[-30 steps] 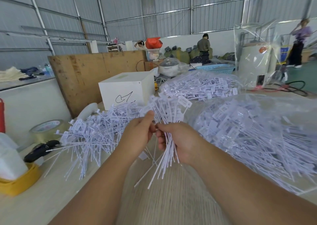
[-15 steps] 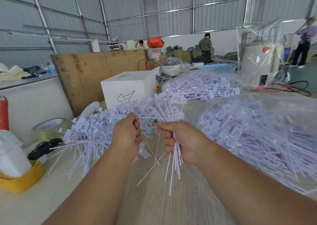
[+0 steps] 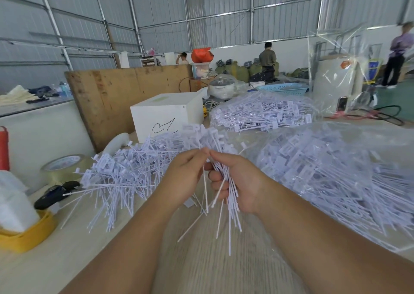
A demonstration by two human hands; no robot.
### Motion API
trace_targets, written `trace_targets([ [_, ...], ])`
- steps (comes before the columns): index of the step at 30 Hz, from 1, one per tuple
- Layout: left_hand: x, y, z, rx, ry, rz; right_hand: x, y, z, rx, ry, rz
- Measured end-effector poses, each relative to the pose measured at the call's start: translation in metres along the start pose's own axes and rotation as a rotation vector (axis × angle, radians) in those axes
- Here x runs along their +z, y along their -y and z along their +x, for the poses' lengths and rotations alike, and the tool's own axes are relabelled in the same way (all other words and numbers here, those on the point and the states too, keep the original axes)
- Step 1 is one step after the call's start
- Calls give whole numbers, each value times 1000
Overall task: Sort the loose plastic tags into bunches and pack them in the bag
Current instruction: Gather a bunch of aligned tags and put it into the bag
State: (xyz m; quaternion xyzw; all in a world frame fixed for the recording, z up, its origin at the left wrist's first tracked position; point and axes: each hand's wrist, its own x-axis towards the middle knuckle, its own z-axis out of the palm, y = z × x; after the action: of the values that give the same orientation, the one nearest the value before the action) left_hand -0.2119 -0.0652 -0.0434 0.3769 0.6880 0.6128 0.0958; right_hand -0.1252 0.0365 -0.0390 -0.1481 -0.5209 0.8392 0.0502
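A loose heap of white plastic tags lies on the wooden table to the left of my hands. My right hand grips a bunch of tags upright, heads up and tails hanging toward me. My left hand pinches a single tag right beside that bunch, its fingertips touching those of the right hand. A large clear plastic bag full of tags lies to the right. A second filled bag sits farther back.
A white box stands behind the heap, in front of a plywood board. Tape roll, a black tool and a yellow holder sit at the left. Three people stand far back.
My left hand moved from the loose heap to the bunch, bringing one tag against it. The right hand kept its grip and rose slightly.
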Motion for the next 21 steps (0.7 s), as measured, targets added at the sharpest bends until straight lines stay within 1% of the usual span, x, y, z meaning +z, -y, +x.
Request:
trace_targets([
  [3, -3, -1, -3, 28, 57, 44, -1, -1, 0, 17, 0, -29],
  [7, -2, 0, -3, -76, 84, 76, -2, 1, -3, 84, 63, -54],
  [9, -2, 2, -1, -78, 54, 181, -1, -1, -1, 82, 20, -76],
  [11, -1, 4, 1, -99, 47, 226, -1, -3, 0, 63, -25, -106],
  [13, -1, 4, 2, -169, 50, 188, 1, -3, -2, 47, -40, -149],
  [15, -3, 5, 2, -223, 13, 129, 4, -4, -4, 52, -17, -188],
  [18, -2, 7, 1, -224, -44, 28, 9, -6, -3, 77, 41, -199],
  [21, 2, 4, -2, -201, -87, 19, 11, -6, -2, 84, 57, -119],
])
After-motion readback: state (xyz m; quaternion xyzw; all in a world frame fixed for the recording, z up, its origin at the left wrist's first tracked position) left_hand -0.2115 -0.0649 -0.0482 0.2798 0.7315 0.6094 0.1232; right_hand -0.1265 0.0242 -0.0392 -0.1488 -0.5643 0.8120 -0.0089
